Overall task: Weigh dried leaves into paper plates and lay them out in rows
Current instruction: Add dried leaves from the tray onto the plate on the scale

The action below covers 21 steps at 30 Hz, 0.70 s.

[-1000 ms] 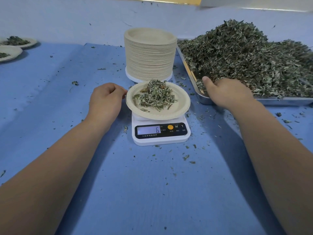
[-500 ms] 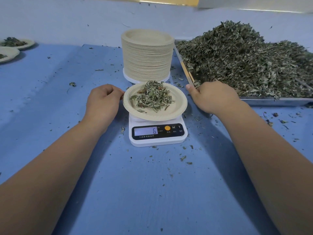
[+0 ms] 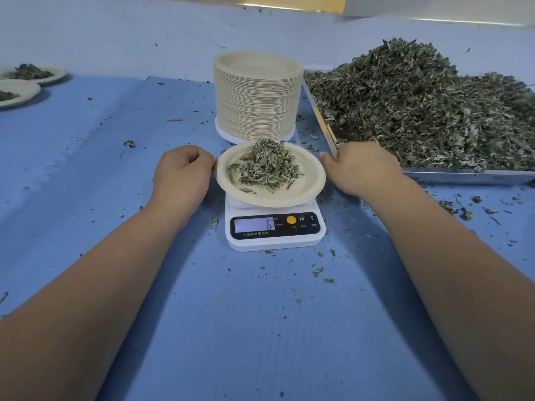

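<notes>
The paper plate (image 3: pixel 307 188) of dried leaves (image 3: pixel 265 166) on the digital scale (image 3: pixel 275 240) looks light and floppy, best lifted level by opposite rims; left hand (image 3: pixel 183 175) and right hand (image 3: pixel 362 167) curl alongside, grip unclear.

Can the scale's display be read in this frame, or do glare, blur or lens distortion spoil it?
Head view: the display of the white digital kitchen scale reads 6, sharp, without glare; head view: soft shadows from both forearms lie on the blue table cover; head view: wide-angle stretch swells the forearms at the lower corners.

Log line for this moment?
scale reads 6 | plate of leaves on scale | left hand at plate's left rim | right hand by tray corner | grips unclear
</notes>
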Available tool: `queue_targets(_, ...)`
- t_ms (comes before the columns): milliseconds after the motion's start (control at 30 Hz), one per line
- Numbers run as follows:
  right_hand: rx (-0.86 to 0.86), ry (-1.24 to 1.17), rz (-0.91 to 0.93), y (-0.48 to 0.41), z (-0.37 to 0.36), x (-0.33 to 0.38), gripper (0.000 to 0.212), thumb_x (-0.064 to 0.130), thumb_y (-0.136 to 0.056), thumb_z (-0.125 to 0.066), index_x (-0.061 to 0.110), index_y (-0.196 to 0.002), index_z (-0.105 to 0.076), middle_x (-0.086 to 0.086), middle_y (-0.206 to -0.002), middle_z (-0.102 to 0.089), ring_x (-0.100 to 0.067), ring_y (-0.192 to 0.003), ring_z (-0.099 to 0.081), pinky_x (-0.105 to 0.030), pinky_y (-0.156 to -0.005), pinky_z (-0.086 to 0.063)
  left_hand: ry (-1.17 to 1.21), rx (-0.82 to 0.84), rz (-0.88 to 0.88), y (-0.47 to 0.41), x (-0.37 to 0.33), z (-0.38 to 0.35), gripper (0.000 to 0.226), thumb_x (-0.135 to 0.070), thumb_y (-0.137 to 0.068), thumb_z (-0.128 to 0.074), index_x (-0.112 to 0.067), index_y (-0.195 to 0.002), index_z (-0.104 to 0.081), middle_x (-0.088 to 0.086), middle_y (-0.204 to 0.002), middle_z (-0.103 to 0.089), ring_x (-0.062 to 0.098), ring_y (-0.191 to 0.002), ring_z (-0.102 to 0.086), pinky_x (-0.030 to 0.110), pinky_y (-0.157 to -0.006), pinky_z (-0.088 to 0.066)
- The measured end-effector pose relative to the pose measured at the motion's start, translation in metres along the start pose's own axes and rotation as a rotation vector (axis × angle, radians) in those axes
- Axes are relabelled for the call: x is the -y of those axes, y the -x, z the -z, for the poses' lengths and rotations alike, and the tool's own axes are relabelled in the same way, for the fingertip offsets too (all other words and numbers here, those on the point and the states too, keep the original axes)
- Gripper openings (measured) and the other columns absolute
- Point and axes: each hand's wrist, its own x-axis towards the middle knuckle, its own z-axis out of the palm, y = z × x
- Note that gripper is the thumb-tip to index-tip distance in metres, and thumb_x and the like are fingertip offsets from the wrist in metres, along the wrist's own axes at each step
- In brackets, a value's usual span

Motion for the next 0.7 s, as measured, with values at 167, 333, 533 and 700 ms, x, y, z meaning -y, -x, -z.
queue_targets(167, -0.068, -0.105, 0.012, 0.0, -0.001, -0.006, 0.064, 0.062, -0.1, -0.034, 0.011, -0.065, -0.053, -0.007, -0.062, -0.055, -0.027, -0.058, -0.053, -0.03, -0.055, -0.037, -0.007, -0.001, 0.0, -0.002, 0.003, -0.001, 0.026, -0.027, -0.074, -0.053, -0.007, -0.078, -0.068, 0.017, -0.086, -0.068, 0.017, -0.068, -0.054, 0.036, -0.067, -0.048)
queue_targets(333, -0.164, -0.352, 0.023, -0.007, 0.008, -0.011, 0.062, 0.047, -0.103, -0.043, 0.01, -0.053, -0.042, -0.009, -0.049, -0.043, -0.029, -0.047, -0.042, -0.029, -0.051, -0.034, -0.007, 0.005, -0.011, -0.003, 0.004, -0.002, 0.025, -0.028, -0.076, -0.053, -0.007, -0.079, -0.068, 0.019, -0.086, -0.067, 0.016, -0.068, -0.053, 0.036, -0.066, -0.047)
queue_targets(533, -0.177, -0.648, 0.203, 0.004, 0.048, 0.031, 0.061, 0.045, -0.103, -0.047, 0.018, -0.05, -0.032, 0.009, -0.037, -0.029, -0.008, -0.034, -0.025, -0.025, -0.046, -0.026, -0.015, -0.018, -0.007, -0.002, 0.004, -0.001, 0.024, -0.025, -0.076, -0.051, -0.012, -0.077, -0.071, -0.001, -0.078, -0.073, 0.018, -0.071, -0.06, 0.04, -0.07, -0.053)
queue_targets(700, 0.032, -0.542, 0.533, 0.034, 0.065, 0.066, 0.048, 0.04, -0.105, -0.048, 0.006, -0.071, -0.055, -0.003, -0.06, -0.051, -0.012, -0.049, -0.044, -0.029, -0.058, -0.043, -0.005, -0.044, 0.006, 0.0, 0.0, 0.0, 0.025, -0.027, -0.073, -0.051, -0.015, -0.076, -0.073, -0.012, -0.08, -0.074, 0.024, -0.091, -0.068, 0.048, -0.087, -0.057)
